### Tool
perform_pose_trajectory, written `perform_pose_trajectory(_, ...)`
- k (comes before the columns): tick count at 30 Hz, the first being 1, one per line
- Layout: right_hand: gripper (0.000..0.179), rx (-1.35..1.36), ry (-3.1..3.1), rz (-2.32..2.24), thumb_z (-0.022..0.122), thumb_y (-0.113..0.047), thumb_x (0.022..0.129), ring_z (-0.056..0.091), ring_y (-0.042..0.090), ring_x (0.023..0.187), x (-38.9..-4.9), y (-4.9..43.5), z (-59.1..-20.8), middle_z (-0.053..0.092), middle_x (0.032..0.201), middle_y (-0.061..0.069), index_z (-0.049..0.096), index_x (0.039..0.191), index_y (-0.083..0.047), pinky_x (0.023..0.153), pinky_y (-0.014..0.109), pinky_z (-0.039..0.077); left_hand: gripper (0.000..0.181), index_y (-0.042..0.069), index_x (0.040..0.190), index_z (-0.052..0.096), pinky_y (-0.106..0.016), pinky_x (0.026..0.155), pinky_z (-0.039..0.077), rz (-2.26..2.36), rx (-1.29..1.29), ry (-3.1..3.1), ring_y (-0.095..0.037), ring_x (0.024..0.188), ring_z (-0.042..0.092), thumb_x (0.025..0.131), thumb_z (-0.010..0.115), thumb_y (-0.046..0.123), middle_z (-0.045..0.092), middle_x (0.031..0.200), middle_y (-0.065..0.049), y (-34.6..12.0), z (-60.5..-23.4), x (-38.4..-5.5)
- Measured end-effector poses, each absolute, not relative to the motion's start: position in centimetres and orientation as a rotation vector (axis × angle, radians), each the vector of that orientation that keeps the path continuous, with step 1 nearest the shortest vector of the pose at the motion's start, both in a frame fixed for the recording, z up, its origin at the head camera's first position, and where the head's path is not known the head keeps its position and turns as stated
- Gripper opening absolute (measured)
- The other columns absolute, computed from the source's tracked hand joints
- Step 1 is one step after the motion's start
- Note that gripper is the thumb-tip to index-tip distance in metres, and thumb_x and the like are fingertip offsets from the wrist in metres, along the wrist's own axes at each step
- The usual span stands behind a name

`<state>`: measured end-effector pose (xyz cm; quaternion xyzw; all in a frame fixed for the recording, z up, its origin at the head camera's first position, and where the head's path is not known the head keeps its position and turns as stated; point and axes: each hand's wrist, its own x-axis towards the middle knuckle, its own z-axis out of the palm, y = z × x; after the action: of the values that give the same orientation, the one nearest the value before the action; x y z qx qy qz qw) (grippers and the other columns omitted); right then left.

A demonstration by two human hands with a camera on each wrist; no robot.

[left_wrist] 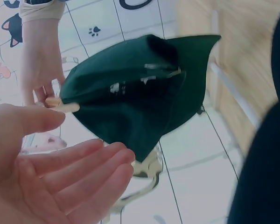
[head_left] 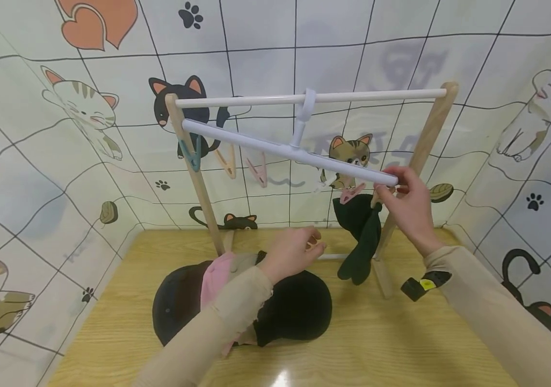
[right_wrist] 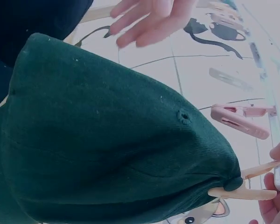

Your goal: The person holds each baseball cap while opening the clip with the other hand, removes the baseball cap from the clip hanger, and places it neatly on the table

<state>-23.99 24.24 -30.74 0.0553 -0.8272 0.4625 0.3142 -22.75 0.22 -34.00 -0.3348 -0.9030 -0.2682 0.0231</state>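
My right hand (head_left: 411, 207) pinches the lower right end of a pale lavender clip hanger (head_left: 251, 142), which tilts down to the right. A dark green cap (head_left: 364, 250) hangs under that end; in the right wrist view, a peach clip (right_wrist: 245, 193) bites its crown by the button. My left hand (head_left: 295, 250) holds nothing, its fingers loosely bent in front of the rack. In the left wrist view, its fingers (left_wrist: 91, 163) lie relaxed just below the cap, whose inside faces that camera.
The hanger hooks over the white rod (head_left: 372, 97) of a wooden-legged rack (head_left: 432, 129). Teal (head_left: 193, 153), peach (head_left: 227, 161) and pink (head_left: 258, 171) clips dangle from its left half. Several more caps, one black (head_left: 299, 309), lie on the wooden table (head_left: 377, 344) under my left arm.
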Motion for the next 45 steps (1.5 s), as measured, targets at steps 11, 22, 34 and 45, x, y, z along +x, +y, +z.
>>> perform_pose_trajectory(11,0.032,0.190,-2.109,1.268,0.063,-0.012,0.092,0.051,0.010,0.089,-23.2,24.4,-29.6,0.059,0.113,0.009,0.057,0.120,0.003,0.078,0.025,0.038,0.047,0.003,0.126,0.058,-0.018,0.078,0.047,-0.880,-1.201,-2.804,-0.012,0.096,0.064,0.094,0.062,0.037,0.068,0.112,-0.006,5.9,-33.3,-23.2)
perform_pose_trajectory(22,0.031,0.213,-2.139,1.207,0.063,-0.011,0.092,0.050,0.012,0.092,-22.6,24.2,-29.2,0.058,0.106,-0.001,0.057,0.119,0.004,0.082,0.031,0.035,0.061,0.005,0.135,0.049,-0.013,0.063,0.044,-0.956,-1.161,-2.795,-0.001,0.072,0.060,0.090,0.065,0.043,0.068,0.098,-0.002,8.7,-33.1,-23.1)
perform_pose_trajectory(34,0.030,0.221,-2.147,1.183,0.066,-0.007,0.089,0.050,0.007,0.085,-22.6,24.3,-29.2,0.057,0.100,-0.002,0.058,0.116,0.004,0.069,0.020,0.038,0.029,0.003,0.123,0.058,-0.017,0.065,0.046,-0.979,-1.098,-2.711,-0.011,0.068,0.061,0.094,0.054,0.006,0.069,0.097,-0.006,9.1,-32.6,-23.2)
perform_pose_trajectory(45,0.045,-0.047,-2.334,1.017,0.061,-0.037,0.093,0.048,0.020,0.074,-22.1,24.9,-29.3,0.063,0.085,0.018,0.064,0.104,0.007,0.059,0.031,0.034,0.031,0.003,0.123,0.060,-0.017,0.079,0.045,-0.935,-1.169,-2.675,-0.015,0.088,0.065,0.093,0.051,-0.001,0.068,0.110,-0.007,8.8,-31.6,-22.8)
